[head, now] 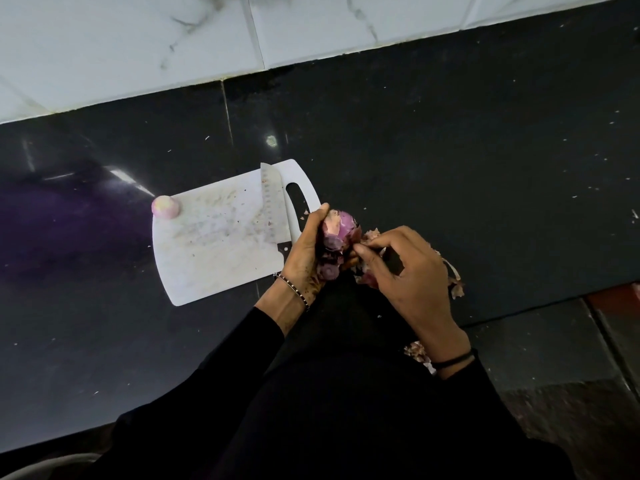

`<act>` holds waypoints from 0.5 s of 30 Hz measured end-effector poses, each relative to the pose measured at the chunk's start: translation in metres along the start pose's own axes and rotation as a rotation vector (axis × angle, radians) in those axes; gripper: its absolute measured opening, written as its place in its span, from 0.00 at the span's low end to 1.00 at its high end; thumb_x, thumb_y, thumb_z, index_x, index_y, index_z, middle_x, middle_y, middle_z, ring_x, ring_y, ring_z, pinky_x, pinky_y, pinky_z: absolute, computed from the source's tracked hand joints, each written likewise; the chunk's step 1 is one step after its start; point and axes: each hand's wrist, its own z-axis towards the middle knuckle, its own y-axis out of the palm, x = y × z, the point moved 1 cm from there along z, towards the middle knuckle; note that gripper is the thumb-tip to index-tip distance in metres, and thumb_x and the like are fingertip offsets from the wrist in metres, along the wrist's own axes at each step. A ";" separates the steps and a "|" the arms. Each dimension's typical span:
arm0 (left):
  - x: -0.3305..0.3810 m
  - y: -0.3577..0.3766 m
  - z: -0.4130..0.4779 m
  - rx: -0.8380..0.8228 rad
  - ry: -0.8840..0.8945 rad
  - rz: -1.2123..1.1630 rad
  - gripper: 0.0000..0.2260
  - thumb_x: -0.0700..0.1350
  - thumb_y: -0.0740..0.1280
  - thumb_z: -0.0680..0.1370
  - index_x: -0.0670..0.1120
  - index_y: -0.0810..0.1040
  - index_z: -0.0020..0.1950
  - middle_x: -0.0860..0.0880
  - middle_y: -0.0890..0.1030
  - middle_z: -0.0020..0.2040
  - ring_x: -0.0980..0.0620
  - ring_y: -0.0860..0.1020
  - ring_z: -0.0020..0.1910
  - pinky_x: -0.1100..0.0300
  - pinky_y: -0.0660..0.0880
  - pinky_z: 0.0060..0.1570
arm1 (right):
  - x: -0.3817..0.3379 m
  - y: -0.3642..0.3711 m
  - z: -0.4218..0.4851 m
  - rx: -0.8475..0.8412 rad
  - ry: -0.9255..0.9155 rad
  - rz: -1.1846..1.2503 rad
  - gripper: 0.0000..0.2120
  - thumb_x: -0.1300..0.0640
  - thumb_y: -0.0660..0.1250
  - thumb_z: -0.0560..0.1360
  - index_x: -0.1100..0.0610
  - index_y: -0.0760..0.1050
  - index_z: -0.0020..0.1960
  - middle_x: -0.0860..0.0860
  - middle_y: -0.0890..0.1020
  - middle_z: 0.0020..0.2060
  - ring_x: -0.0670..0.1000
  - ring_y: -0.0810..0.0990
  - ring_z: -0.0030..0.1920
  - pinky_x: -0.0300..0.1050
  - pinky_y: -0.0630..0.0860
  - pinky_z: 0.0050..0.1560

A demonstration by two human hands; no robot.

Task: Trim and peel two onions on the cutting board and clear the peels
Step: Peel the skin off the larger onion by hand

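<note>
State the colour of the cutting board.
The cutting board is white, with faint brownish stains, clearest in the head view.

I wore black long sleeves on both arms. My left sleeve (221, 368) ended a little short of the wrist, with a plain, loose cuff; my right sleeve (485, 410) was cut the same. Around the wrist of my left grip (304, 251) sat a thin bracelet (292, 287), a slim string of small dark and pale links. At the wrist of my right grip (408, 271) was a narrow black band (453, 360), plain like a cord, just at the cuff. My garment (346, 393) in front was black too, with no print I could make out.
</note>
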 end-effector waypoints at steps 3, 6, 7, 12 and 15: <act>0.001 0.002 -0.006 0.004 0.011 0.057 0.18 0.57 0.65 0.79 0.41 0.79 0.52 0.43 0.83 0.44 0.50 0.83 0.36 0.58 0.82 0.43 | -0.005 -0.004 0.006 0.034 0.050 0.045 0.07 0.53 0.72 0.78 0.56 0.80 0.50 0.46 0.80 0.45 0.44 0.80 0.44 0.44 0.79 0.44; 0.002 0.006 -0.012 0.003 0.026 0.080 0.17 0.56 0.66 0.79 0.42 0.81 0.49 0.43 0.82 0.45 0.48 0.82 0.42 0.55 0.82 0.50 | -0.007 -0.004 0.010 0.022 0.063 0.093 0.06 0.54 0.70 0.80 0.57 0.81 0.53 0.47 0.83 0.46 0.43 0.81 0.47 0.43 0.79 0.47; 0.002 0.007 -0.012 -0.003 0.035 0.095 0.18 0.57 0.67 0.78 0.42 0.81 0.51 0.41 0.82 0.49 0.46 0.81 0.46 0.51 0.79 0.58 | -0.008 -0.004 0.011 0.022 0.054 0.081 0.07 0.55 0.71 0.79 0.57 0.81 0.54 0.47 0.83 0.46 0.43 0.81 0.47 0.41 0.79 0.48; 0.003 0.012 -0.022 0.025 0.041 0.128 0.22 0.56 0.66 0.79 0.39 0.81 0.59 0.38 0.82 0.54 0.48 0.83 0.48 0.57 0.82 0.48 | -0.012 -0.001 0.016 0.043 0.096 0.138 0.11 0.53 0.74 0.76 0.57 0.81 0.56 0.47 0.82 0.49 0.43 0.80 0.49 0.36 0.78 0.49; 0.005 0.017 -0.028 -0.012 0.008 0.077 0.23 0.55 0.66 0.80 0.37 0.77 0.64 0.37 0.78 0.57 0.45 0.80 0.51 0.56 0.81 0.48 | -0.013 0.001 0.015 0.052 0.115 0.139 0.18 0.49 0.78 0.72 0.56 0.82 0.58 0.48 0.81 0.50 0.43 0.80 0.50 0.32 0.76 0.51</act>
